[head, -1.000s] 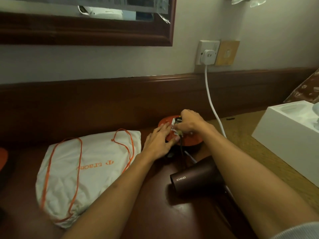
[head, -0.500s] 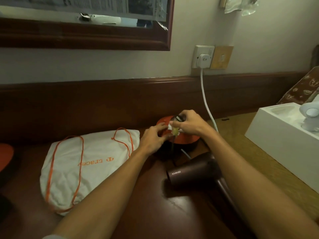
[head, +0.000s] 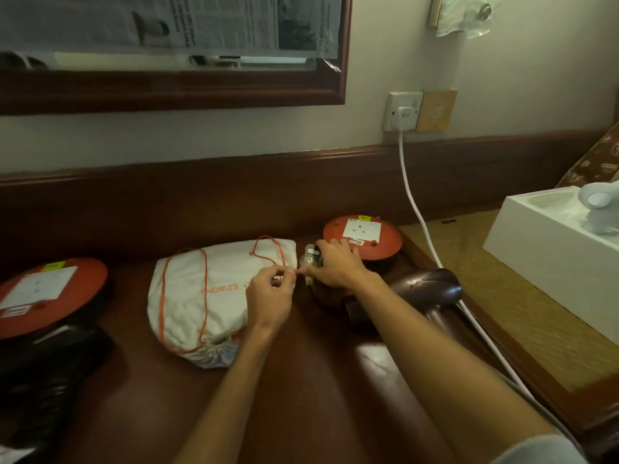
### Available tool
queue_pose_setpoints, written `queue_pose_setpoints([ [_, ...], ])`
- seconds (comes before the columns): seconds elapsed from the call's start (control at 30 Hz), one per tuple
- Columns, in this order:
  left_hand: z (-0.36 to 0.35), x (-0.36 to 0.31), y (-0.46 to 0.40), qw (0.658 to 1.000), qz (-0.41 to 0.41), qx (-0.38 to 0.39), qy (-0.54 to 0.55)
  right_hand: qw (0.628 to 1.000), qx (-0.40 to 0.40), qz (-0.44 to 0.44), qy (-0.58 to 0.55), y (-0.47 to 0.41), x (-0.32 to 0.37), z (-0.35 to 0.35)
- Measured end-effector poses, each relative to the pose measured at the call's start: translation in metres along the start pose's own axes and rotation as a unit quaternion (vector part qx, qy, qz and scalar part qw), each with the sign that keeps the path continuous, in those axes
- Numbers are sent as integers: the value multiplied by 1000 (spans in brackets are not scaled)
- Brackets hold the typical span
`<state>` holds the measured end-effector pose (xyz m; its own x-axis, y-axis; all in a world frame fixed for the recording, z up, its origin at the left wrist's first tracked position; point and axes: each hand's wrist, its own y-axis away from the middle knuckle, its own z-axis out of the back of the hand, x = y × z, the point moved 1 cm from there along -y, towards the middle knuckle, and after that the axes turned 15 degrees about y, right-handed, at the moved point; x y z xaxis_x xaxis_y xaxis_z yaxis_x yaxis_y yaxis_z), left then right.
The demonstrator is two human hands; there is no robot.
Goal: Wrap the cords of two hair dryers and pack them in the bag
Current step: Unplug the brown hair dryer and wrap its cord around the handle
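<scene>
The right hand (head: 338, 266) grips a plug (head: 311, 257) with its fingers curled round it, and it now sits just left of the orange socket reel (head: 363, 236), whereas 0.5 s ago it was on top of that reel with the plug at the white socket face. That face is now uncovered, so the plug is out of the socket. The left hand (head: 269, 294) has drawn back from the reel and lies over the right edge of the white bag (head: 207, 293), its thumb and forefinger pinching something small and pale just beside the plug; what it is cannot be told. The bag lies flat on the dark wooden table (head: 301, 396), orange drawstring loops on top, in the same spot as before. The dark brown hair dryer (head: 432, 289) lies on the table to the right of the right forearm, partly hidden behind it, near the white cable (head: 415, 202) that runs down from the wall plug (head: 403, 117). The view has swung left since the earlier frame, so a 2nd orange reel (head: 50, 296) and a black hair dryer (head: 53, 373) below it now show at the left edge. A white box (head: 542, 262) stands at the far right.
</scene>
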<state>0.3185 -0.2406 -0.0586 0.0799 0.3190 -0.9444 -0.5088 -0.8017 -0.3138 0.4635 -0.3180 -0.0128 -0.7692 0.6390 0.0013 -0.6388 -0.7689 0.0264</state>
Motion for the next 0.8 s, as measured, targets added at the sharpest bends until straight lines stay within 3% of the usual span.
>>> queue_pose_setpoints([
  [0.07,5,-6,9,1000,-5,26,-11,1000,-1,4,-12,20,-4,9],
  [0.17,-1,-24,25,997,-24,74,-11,993,-86,-35,-75,67,-30,19],
  [0.3,-39,-33,45,973,-13,223,-61,930,-204,-150,-265,150,-82,6],
  [0.37,-57,-31,57,945,-22,289,-153,916,-196,-227,-265,184,-98,-13],
  [0.43,-64,-27,68,929,-67,286,-224,937,-105,-278,-183,203,-107,-36],
  [0.5,-63,-24,76,940,-99,244,-217,951,-40,-279,-127,213,-113,-52],
  [0.67,-57,-27,86,945,-117,224,-208,962,-62,-250,-91,225,-111,-34],
  [0.8,-49,-59,81,917,-152,241,-278,973,-111,-192,-62,235,-106,-7],
])
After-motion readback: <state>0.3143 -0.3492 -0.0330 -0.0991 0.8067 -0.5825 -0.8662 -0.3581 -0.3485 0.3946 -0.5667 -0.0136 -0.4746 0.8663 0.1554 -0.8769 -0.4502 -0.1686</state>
